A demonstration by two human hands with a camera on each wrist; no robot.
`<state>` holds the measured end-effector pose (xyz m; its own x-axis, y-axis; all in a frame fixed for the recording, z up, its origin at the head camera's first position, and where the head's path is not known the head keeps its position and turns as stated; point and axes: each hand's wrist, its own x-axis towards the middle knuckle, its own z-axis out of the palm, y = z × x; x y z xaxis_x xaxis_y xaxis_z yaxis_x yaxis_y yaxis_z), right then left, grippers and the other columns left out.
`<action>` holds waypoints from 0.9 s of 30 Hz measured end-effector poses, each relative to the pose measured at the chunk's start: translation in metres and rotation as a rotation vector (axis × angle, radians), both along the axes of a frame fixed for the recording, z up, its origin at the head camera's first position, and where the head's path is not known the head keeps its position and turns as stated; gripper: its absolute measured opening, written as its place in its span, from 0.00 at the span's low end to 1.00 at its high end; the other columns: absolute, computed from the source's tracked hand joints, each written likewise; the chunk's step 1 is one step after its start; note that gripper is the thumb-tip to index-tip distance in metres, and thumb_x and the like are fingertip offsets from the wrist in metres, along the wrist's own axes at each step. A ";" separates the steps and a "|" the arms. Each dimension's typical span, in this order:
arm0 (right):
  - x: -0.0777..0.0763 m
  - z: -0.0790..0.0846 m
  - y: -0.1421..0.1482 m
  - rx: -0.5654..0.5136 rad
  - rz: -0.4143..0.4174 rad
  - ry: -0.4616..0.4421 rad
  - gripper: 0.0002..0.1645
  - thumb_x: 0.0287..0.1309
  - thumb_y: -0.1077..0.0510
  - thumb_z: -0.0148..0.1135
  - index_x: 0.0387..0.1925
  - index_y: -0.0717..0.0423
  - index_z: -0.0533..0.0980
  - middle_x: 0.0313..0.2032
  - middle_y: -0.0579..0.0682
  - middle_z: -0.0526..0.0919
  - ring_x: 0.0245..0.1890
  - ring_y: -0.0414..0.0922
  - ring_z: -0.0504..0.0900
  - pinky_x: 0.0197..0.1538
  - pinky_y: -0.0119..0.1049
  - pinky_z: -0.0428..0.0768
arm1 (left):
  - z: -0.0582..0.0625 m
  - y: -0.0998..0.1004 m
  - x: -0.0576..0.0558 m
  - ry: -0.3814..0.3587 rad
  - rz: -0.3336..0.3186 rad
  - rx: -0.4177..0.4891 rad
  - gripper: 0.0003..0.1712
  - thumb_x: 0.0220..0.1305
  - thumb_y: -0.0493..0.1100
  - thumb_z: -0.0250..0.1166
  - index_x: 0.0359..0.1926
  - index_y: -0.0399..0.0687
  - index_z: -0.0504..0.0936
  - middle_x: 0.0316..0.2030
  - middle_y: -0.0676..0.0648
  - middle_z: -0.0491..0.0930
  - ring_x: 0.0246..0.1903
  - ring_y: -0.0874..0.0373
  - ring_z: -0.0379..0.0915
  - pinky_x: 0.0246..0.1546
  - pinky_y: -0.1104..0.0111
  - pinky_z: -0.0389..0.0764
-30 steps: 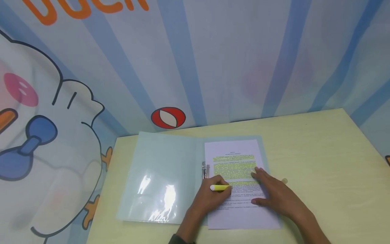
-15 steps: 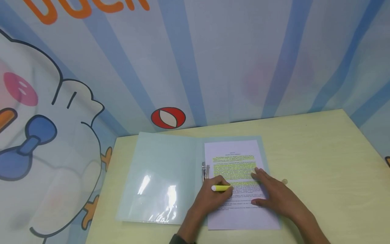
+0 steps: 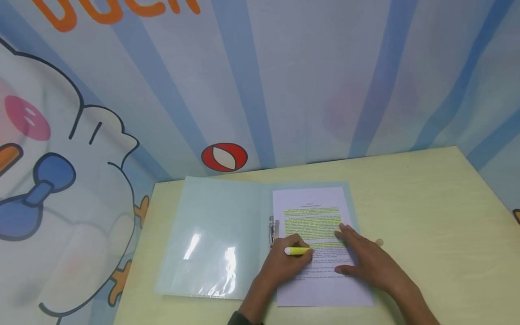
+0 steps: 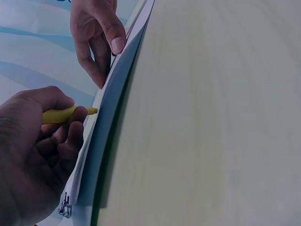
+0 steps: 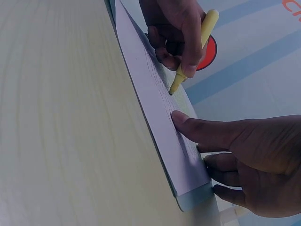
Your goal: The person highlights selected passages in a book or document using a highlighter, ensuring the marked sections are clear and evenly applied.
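Observation:
My left hand pinches a yellow highlighter between thumb and fingers. In the right wrist view the tip of the highlighter meets the printed sheet. On that sheet the upper paragraphs carry yellow marking, and the lower lines are plain print. It lies on the right side of an opened pale blue clear folder. My right hand rests on the right part of the sheet, fingers spread and thumb apart, holding nothing.
A metal clip sits along the folder's spine. Beyond the pale wooden table rises a wall with blue stripes and cartoon figures. Close to my right hand there is a small round spot on the table.
My left hand has slid slightly to the right with the highlighter along a line of print. The right hand has stayed in place on the sheet.

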<state>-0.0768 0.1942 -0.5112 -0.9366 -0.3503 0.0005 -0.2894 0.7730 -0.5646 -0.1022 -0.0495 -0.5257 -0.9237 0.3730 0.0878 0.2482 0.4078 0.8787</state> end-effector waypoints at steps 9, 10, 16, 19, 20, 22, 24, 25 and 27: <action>0.000 -0.001 0.000 0.006 -0.008 -0.007 0.51 0.41 0.38 0.71 0.66 0.53 0.65 0.69 0.55 0.58 0.66 0.54 0.57 0.58 0.57 0.64 | -0.001 0.003 0.000 -0.008 -0.004 -0.001 0.05 0.54 0.44 0.66 0.27 0.59 0.77 0.24 0.61 0.78 0.16 0.66 0.71 0.16 0.73 0.72; 0.000 -0.001 0.000 0.004 -0.008 -0.006 0.51 0.41 0.38 0.71 0.66 0.53 0.65 0.69 0.55 0.58 0.66 0.54 0.57 0.58 0.57 0.64 | -0.002 0.003 -0.001 -0.010 -0.006 0.002 0.05 0.54 0.44 0.66 0.27 0.59 0.77 0.24 0.61 0.78 0.16 0.66 0.71 0.16 0.73 0.72; 0.000 -0.002 0.000 -0.003 -0.004 0.013 0.51 0.41 0.38 0.71 0.66 0.53 0.65 0.69 0.55 0.59 0.66 0.54 0.57 0.59 0.56 0.63 | -0.003 0.005 -0.002 0.000 -0.016 0.017 0.04 0.55 0.45 0.66 0.27 0.59 0.78 0.26 0.61 0.79 0.17 0.65 0.71 0.17 0.72 0.73; 0.000 -0.002 0.000 -0.004 -0.001 0.017 0.51 0.41 0.38 0.71 0.66 0.53 0.65 0.69 0.55 0.58 0.66 0.54 0.57 0.59 0.55 0.63 | -0.003 0.006 -0.002 0.004 -0.019 0.015 0.04 0.55 0.45 0.66 0.28 0.58 0.78 0.26 0.61 0.79 0.17 0.65 0.71 0.17 0.72 0.73; 0.000 -0.002 0.000 -0.005 0.000 0.017 0.51 0.41 0.38 0.71 0.66 0.53 0.65 0.69 0.55 0.58 0.66 0.54 0.57 0.59 0.55 0.63 | -0.003 0.006 -0.002 0.003 -0.020 0.013 0.04 0.56 0.45 0.66 0.28 0.58 0.78 0.26 0.61 0.79 0.17 0.65 0.71 0.17 0.72 0.73; 0.000 -0.002 0.001 -0.004 0.000 0.014 0.51 0.41 0.39 0.71 0.66 0.53 0.65 0.69 0.55 0.58 0.66 0.54 0.57 0.59 0.55 0.63 | -0.002 0.006 -0.002 -0.003 -0.018 0.007 0.04 0.56 0.45 0.66 0.28 0.59 0.77 0.26 0.61 0.79 0.18 0.65 0.71 0.17 0.73 0.73; 0.000 -0.002 0.001 -0.005 0.001 0.010 0.51 0.41 0.39 0.71 0.66 0.53 0.65 0.69 0.55 0.58 0.66 0.54 0.57 0.59 0.55 0.63 | -0.001 0.007 -0.002 -0.008 -0.018 0.003 0.04 0.55 0.45 0.66 0.28 0.59 0.78 0.26 0.60 0.79 0.18 0.65 0.71 0.18 0.73 0.72; 0.000 -0.002 0.001 -0.006 0.000 0.009 0.51 0.41 0.39 0.71 0.66 0.53 0.65 0.69 0.55 0.58 0.66 0.54 0.57 0.60 0.55 0.63 | -0.001 0.008 -0.002 -0.011 -0.017 0.000 0.04 0.55 0.45 0.66 0.28 0.59 0.78 0.26 0.60 0.79 0.18 0.65 0.71 0.18 0.73 0.72; 0.000 -0.002 0.001 -0.006 0.001 0.007 0.51 0.41 0.39 0.71 0.66 0.53 0.65 0.69 0.55 0.58 0.66 0.54 0.57 0.60 0.55 0.63 | -0.001 0.009 -0.002 -0.012 -0.017 -0.002 0.04 0.55 0.45 0.66 0.28 0.59 0.78 0.26 0.60 0.78 0.18 0.65 0.70 0.17 0.73 0.71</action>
<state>-0.0768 0.1951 -0.5136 -0.9364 -0.3508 0.0088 -0.2935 0.7692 -0.5676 -0.1039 -0.0409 -0.5263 -0.9183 0.3886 0.0756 0.2442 0.4057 0.8808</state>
